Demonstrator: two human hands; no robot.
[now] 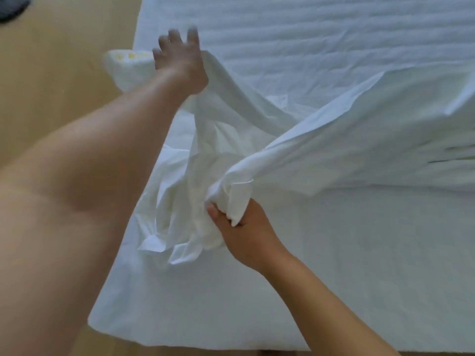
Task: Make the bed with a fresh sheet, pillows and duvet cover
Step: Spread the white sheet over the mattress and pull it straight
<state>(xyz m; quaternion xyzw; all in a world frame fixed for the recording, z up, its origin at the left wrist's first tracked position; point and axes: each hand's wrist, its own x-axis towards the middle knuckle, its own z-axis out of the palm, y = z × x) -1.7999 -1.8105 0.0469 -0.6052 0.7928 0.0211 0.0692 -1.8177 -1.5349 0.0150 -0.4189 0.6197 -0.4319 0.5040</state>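
Sheet [334, 119] is fresh, white and half spread: crumpled over the near-left part of the bed [372, 265], not yet flat. Right hand [244, 227] is closest to me, fist clamped on a thick wad of it just above the mattress. Loose folds hang off that wad toward the bed's left edge.

Left hand [180, 57] is stretched out further up that same edge, fingers splayed and blurred. A ridge of the sheet rises to its thumb side. Thumb is hidden, so I can't tell if it's pinching the cloth or just carrying it.

Step in hand, my read: find the sheet's edge and corner, then spread it. To do it well:
- let the wad out of the right hand gradually, don't drop it
- run the left hand along the hem till it hits a corner
- pull the span between both hands taut before lowering it, or the creases get trapped

Room: far quilted top of the mattress is bare, so there's plenty of space to throw the sheet forward. Left edge is close. A white bundle with yellow marks [123, 68] sits on the wooden floor [51, 86] just beside it, near my left hand. I'd keep the overhang from snagging it. Dark item [10, 9] in the far-left corner is well clear.
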